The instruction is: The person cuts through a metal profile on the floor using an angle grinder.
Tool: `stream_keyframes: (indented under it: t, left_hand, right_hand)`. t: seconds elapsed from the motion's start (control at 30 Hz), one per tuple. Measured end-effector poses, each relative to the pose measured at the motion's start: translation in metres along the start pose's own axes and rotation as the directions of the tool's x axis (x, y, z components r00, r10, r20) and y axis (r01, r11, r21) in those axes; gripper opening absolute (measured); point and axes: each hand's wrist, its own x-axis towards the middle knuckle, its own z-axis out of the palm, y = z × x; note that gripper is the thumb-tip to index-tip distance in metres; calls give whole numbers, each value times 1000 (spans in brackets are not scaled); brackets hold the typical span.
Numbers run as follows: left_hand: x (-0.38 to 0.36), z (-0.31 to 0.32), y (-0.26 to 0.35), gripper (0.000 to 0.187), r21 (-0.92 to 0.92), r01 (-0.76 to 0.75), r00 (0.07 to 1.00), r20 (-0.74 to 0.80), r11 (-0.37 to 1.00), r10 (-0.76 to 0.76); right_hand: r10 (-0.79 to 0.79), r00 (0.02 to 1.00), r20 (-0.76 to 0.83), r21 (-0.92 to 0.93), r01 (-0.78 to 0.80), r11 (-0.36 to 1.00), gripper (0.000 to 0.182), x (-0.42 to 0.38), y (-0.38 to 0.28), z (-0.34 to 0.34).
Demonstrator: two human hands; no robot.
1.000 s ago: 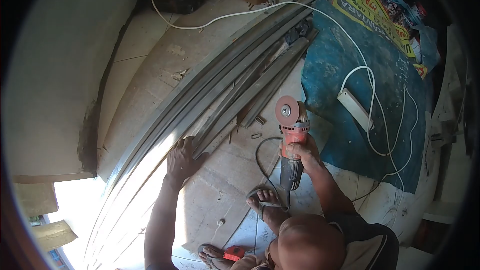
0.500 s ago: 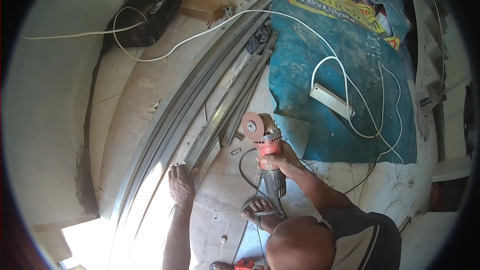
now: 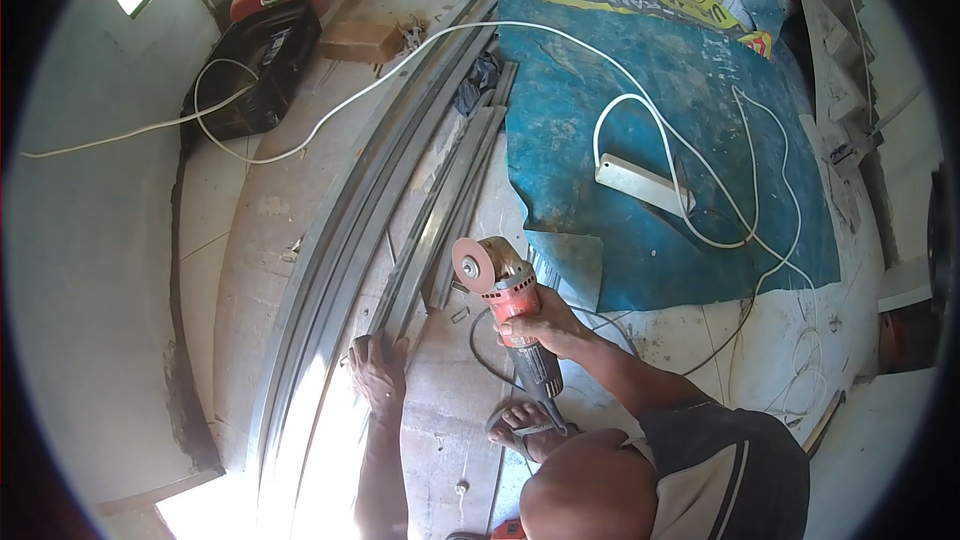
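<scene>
In my right hand [image 3: 548,325] is a red and black angle grinder [image 3: 518,308], held around its body. Its thin reddish cutting disc [image 3: 473,267] points up and to the left, apart from the metal. My left hand [image 3: 378,370] grips the near end of a metal channel [image 3: 425,258], fingers curled over it and partly hidden by the back of the hand. Right beside it run several long grey metal profiles [image 3: 330,240]. A dark cord leads from the grinder's rear down by my sandalled foot [image 3: 525,428].
A blue sheet [image 3: 640,70] covers the floor at right, with a white power strip [image 3: 645,186] and looping white cable on it. An open black case [image 3: 255,70] and a brown block [image 3: 362,41] lie at upper left. A wall [image 3: 100,270] stands left.
The camera view has shifted, so the scene sits a little differently. The grinder appears slightly lower and further left; both hands keep their holds.
</scene>
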Motion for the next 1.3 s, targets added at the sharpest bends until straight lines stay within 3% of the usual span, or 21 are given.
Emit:
stream_keyframes:
  t: [0.1, 0.23, 0.3, 0.43, 0.57, 0.63, 0.77, 1.23, 1.3]
  left_hand:
    - [8, -4, 6, 46, -130, 89, 995, 57, 988, -82]
    - [17, 7, -7, 48, -357, 271, 961, 153, 894, -230]
    - [19, 7, -5, 48, -375, 300, 953, 168, 877, -254]
    - [28, 1, 1, 50, -353, 341, 937, 204, 871, -284]
    - [34, -5, 5, 50, -324, 273, 956, 193, 906, -219]
    - [28, -1, -2, 48, -266, 278, 953, 197, 923, -230]
    - [20, -3, -8, 49, -234, 246, 962, 180, 940, -207]
    - [-13, -33, -28, 45, -241, 187, 976, 154, 952, -153]
    - [-33, -42, -30, 47, -94, 14, 1000, -13, 996, -15]
  right_hand:
    - [-39, 999, -11, 13, 39, 999, 45, -1, 0, 7]
    - [-54, 999, 8, -5, 54, 999, 46, 4, 8, 5]
    - [-33, 999, 38, 36, 32, 999, 55, 6, 11, 4]
    - [-52, 997, 64, 62, 48, 997, 53, 6, 10, 5]
    - [3, 1000, 29, 21, -3, 1000, 51, 5, 8, 4]
    - [24, 998, -65, -33, -26, 999, 53, 4, 7, 7]
    - [17, 999, -40, 72, -14, 997, 48, 2, 1, 9]
    - [-5, 999, -46, 35, 7, 999, 46, 0, 0, 10]
    - [-10, 999, -50, 45, 12, 999, 46, -1, 0, 9]
